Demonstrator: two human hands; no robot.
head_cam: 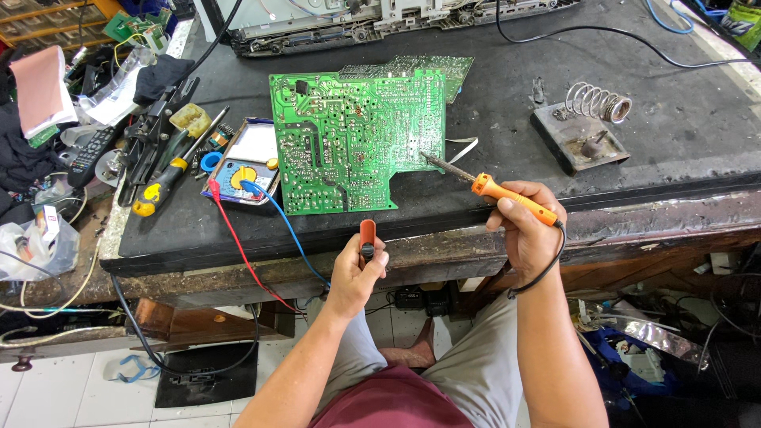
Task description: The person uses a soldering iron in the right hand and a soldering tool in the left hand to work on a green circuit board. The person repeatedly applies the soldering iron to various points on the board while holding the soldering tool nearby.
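A green circuit board (357, 139) lies solder side up on the black mat (491, 135). My right hand (529, 230) grips the orange handle of a soldering iron (507, 194); its metal tip rests at the board's right edge. My left hand (357, 273) is closed on a small red and black tool (367, 238) at the bench's front edge, below the board. A second green board (444, 71) pokes out from under the first.
A multimeter (242, 170) with red and blue leads sits left of the board. A yellow-handled screwdriver (162, 186) and pliers lie further left. A coiled iron stand (590, 119) is at right. A grey chassis (380, 20) spans the back.
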